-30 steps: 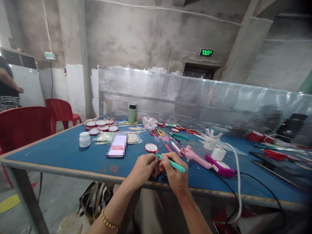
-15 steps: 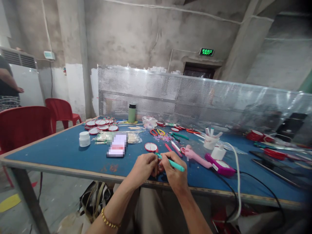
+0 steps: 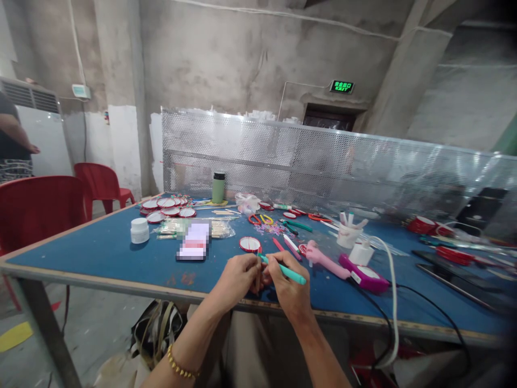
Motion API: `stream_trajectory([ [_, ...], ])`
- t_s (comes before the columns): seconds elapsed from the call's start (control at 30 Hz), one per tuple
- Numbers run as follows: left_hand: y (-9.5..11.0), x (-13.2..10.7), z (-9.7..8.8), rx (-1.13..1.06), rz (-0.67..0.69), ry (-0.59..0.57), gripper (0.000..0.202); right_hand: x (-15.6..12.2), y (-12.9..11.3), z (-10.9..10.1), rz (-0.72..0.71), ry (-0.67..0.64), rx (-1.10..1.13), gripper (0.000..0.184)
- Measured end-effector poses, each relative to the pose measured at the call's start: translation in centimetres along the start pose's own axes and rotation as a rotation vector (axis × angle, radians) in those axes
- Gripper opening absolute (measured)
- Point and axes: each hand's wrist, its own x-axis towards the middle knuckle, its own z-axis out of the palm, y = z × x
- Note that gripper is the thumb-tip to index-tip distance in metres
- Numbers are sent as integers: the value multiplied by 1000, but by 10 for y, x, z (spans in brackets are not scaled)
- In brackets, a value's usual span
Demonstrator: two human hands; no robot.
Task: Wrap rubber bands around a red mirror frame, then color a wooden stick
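My right hand [image 3: 288, 285] grips a teal pen [image 3: 288, 272] like a pencil, its tip against a thin wooden stick [image 3: 257, 277]. My left hand [image 3: 238, 277] pinches that stick upright, fingers closed round it. Both hands rest over the near edge of the blue table [image 3: 100, 256]. A red-rimmed white disc [image 3: 250, 244] lies just beyond my hands. What else sits between my fingers is hidden.
A pink glue gun [image 3: 323, 258], a magenta device [image 3: 365, 277] with cables, a white jar [image 3: 139, 230], a green bottle [image 3: 218, 188], scissors [image 3: 260, 219], more red-rimmed discs [image 3: 167, 207] and a cup of pens [image 3: 348, 233]. Red chairs [image 3: 40, 207] at left; perforated metal screen [image 3: 323, 161] behind. A person stands far left.
Almost nothing: both hands stay together at the table's near edge with the pen and the stick; the view shifted very slightly.
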Motion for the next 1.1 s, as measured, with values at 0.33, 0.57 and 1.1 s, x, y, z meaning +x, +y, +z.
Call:
stream_trajectory([
  [0.33, -3, 1, 0, -38, -13, -5, 28, -1, -1, 0, -3, -2, 18, 20],
  [0.57, 1, 0, 1, -48, -34, -4, 29, 0, 1, 0, -13, -4, -11, 21],
  [1.1, 1, 0, 0, -61, -23, -11, 24, 0, -1, 0, 14, 21, 22, 20],
])
